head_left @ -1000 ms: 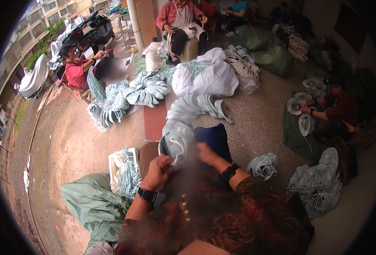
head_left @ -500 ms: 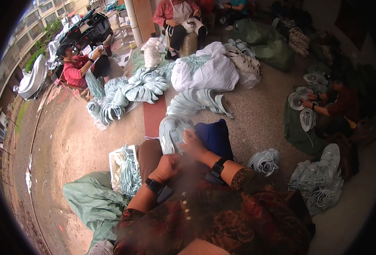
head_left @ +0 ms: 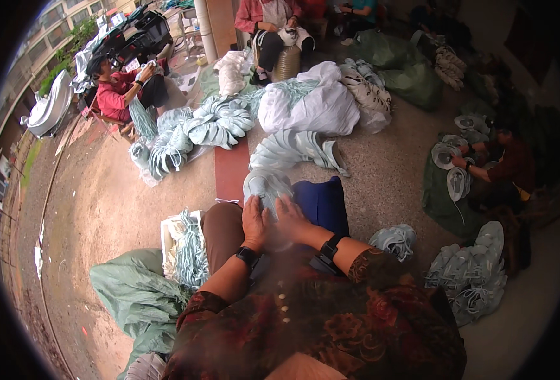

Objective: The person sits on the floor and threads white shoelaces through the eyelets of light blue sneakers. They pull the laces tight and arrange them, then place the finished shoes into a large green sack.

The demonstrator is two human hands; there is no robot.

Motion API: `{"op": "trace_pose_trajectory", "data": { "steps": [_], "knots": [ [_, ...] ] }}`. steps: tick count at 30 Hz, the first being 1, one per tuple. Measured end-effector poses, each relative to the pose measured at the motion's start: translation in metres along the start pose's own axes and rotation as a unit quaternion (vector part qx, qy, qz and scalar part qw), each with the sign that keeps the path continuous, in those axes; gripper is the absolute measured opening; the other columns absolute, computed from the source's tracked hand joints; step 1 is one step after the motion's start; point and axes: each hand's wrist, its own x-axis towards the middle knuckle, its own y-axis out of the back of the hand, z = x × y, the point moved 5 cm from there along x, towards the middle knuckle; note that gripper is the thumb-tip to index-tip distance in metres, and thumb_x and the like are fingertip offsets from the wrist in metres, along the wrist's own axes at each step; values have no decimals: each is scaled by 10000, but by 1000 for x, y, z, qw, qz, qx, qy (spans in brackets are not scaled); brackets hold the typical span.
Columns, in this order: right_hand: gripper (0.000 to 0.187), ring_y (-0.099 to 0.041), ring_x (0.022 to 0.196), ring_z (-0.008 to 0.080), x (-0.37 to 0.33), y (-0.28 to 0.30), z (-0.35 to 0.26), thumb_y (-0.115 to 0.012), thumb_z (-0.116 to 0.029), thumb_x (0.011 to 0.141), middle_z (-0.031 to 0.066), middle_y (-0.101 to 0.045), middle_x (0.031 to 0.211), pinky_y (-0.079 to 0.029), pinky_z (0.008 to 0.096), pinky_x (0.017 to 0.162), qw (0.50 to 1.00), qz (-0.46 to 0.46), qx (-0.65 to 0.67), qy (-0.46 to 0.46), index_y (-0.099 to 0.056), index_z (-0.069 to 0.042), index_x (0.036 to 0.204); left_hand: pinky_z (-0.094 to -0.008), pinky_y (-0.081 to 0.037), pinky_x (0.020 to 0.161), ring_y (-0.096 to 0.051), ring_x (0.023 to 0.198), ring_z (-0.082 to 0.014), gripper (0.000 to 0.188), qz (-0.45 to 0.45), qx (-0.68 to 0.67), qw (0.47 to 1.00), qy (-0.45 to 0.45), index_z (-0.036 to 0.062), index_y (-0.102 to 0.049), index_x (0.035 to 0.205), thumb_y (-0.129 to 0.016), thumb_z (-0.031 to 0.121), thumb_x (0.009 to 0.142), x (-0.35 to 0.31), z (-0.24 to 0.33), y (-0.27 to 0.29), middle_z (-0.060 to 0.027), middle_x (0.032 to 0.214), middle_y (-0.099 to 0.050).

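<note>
A pale green shoe upper lies on the person's lap, just far of both hands. The left hand rests flat on its near edge with fingers spread; the right hand lies beside it, fingers loosely open, touching the same piece. Neither hand grips it. Under the right hand sits a dark blue cushion. Left of the lap, a white box holds a bundle of pale green cords. Near left, a green sack lies slumped on the floor. Right of the person, small heaps of the same pale pieces rest on the floor. Farther off, a white sack stands stuffed full.
</note>
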Motion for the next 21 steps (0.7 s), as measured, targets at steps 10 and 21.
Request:
{"op": "trace_pose_trajectory", "data": {
  "steps": [10, 21],
  "knots": [
    [726, -416, 1120, 494, -12, 18, -7, -550, -330, 850, 360, -221, 1356, -316, 475, 991, 991, 10, -108, 79, -198, 54, 1355, -386, -271, 1049, -351, 1247, -366, 420, -4, -73, 997, 3, -9, -392, 1271, -481, 133, 886, -9, -7, -1, -233, 1320, -384],
    [645, -460, 1069, 437, -5, 29, 9, -623, -309, 788, 324, -366, 1268, -389, 463, 907, 975, 78, -141, 151, -368, 41, 1266, -304, -372, 967, -499, 1118, -214, 335, -59, -323, 934, 144, -24, -489, 1183, -528, 30, 855, 2, -15, 22, -122, 1198, -536]
  ]
}}
